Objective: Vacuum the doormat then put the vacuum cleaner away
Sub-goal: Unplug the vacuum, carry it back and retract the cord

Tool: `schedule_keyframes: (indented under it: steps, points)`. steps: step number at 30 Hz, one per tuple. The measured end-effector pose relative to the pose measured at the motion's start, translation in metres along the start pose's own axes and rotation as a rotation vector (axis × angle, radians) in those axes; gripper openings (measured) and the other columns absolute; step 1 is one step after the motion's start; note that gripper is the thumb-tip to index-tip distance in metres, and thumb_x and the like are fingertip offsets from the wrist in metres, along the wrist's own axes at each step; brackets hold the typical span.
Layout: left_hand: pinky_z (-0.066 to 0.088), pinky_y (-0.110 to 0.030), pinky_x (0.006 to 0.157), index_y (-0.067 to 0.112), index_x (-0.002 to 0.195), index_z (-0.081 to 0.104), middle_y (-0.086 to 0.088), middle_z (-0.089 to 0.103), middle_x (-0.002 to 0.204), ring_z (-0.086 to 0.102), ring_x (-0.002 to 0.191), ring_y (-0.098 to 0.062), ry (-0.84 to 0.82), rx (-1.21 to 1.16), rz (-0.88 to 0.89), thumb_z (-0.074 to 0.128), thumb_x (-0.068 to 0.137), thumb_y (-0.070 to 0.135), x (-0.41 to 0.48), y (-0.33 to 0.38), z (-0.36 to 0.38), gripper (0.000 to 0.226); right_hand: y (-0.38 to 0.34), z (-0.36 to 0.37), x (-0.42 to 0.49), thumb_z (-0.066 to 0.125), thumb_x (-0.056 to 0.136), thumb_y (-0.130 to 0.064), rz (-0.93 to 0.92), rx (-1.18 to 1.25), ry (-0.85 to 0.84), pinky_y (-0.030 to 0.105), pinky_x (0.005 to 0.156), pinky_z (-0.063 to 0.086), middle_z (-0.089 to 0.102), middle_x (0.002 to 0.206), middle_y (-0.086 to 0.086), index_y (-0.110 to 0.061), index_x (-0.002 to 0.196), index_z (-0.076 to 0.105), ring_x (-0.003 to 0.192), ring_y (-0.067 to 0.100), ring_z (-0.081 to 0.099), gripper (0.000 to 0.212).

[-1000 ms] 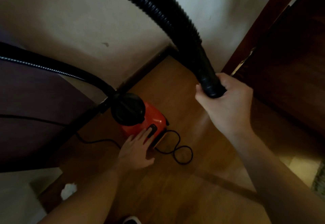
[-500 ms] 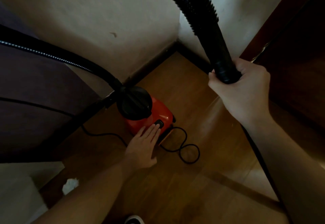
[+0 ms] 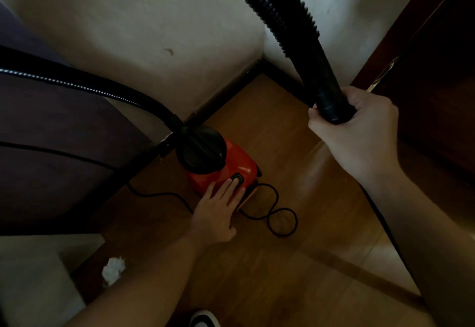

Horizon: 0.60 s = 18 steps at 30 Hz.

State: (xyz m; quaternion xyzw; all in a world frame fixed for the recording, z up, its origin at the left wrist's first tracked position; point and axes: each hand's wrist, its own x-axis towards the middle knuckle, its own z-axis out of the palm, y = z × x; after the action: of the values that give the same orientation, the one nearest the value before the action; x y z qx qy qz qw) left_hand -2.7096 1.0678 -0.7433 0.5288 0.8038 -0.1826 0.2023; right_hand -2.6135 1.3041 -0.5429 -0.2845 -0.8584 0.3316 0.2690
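Left grip [image 3: 217, 211] open and flat, fingers straight, fingertips on the black button [image 3: 237, 178] on top of the red vacuum [image 3: 231, 165]. Right grip [image 3: 359, 136] closed tight round the smooth cuff of the black ribbed hose [image 3: 277, 18], held up at right, well above the floor [image 3: 282, 262]. Hose leaving by the top edge; another black stretch arcing in from the left to the vacuum's black lid.

Vacuum down on the wooden floor, in the corner, just beside the dark skirting [image 3: 226, 90] and the pale wall [image 3: 128, 31].

Black cord [image 3: 279, 213] looped on the floor just right of the left grip, running up to the vacuum's near end; another length trailing left toward dark furniture [image 3: 51, 159]. Crumpled white paper [image 3: 113, 270] on the floor at lower left, well apart from the vacuum. Dark wooden door [image 3: 437, 82] at right, near the right grip. Toe of a shoe [image 3: 204, 319] at the bottom edge.
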Motion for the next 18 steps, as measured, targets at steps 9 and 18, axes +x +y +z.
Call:
schedule_keyframes:
  steps: [9,18]
  points:
    - [0.001,-0.051,0.124,0.028,0.157,-0.016,-0.005,-0.017,0.166,-0.012,0.154,-0.023,0.059,-0.046,0.033,0.043,0.091,0.054,-0.022,-0.011,-0.039,0.092,0.007,-0.02,0.015,0.076,0.088,-0.029,0.045,0.217,-0.163,0.019,0.06,0.053,0.065,0.073,-0.003,-0.016,0.087,0.067,0.064,0.01,0.067,0.015]
    - [0.009,-0.048,0.125,0.037,0.155,-0.013,0.0,-0.009,0.168,-0.007,0.155,-0.02,0.211,-0.248,-0.033,0.039,0.091,0.057,-0.099,-0.008,-0.182,0.085,-0.017,-0.075,0.026,0.078,0.078,-0.028,0.138,0.478,-0.311,0.019,0.053,0.052,0.065,0.071,0.0,-0.005,0.089,0.07,0.057,0.01,0.062,0.026]
